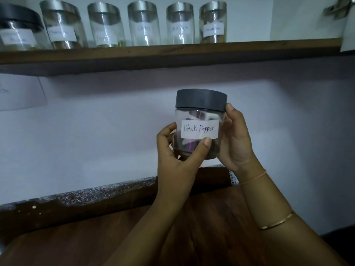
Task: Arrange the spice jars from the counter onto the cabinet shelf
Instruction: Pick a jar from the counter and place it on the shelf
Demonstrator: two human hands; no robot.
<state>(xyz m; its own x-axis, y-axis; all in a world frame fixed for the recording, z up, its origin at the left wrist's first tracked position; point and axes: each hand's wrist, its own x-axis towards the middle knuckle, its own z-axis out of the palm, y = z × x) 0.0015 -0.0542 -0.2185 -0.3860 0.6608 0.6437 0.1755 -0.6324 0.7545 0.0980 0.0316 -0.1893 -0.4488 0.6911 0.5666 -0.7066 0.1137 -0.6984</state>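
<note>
A clear jar with a dark grey lid and a white label reading "Black Pepper" [199, 123] is held upright in the air, below the shelf and above the counter. My left hand [172, 152] grips its lower left side, thumb across the front under the label. My right hand [236, 139] wraps its right side, one fingertip at the lid's rim. The wooden shelf [172, 52] runs across the top and carries a row of several labelled jars, among them a steel-lidded one also marked Black Pepper [180, 24] and a black-lidded jar [17, 27] at the far left.
Bare shelf board [278, 45] lies right of the last steel-lidded jar [213, 22]. A white object [347, 35] stands at the shelf's right end. Below are the brown wooden counter [67, 244] with its speckled back edge, and a paper sheet [21, 93] on the wall at left.
</note>
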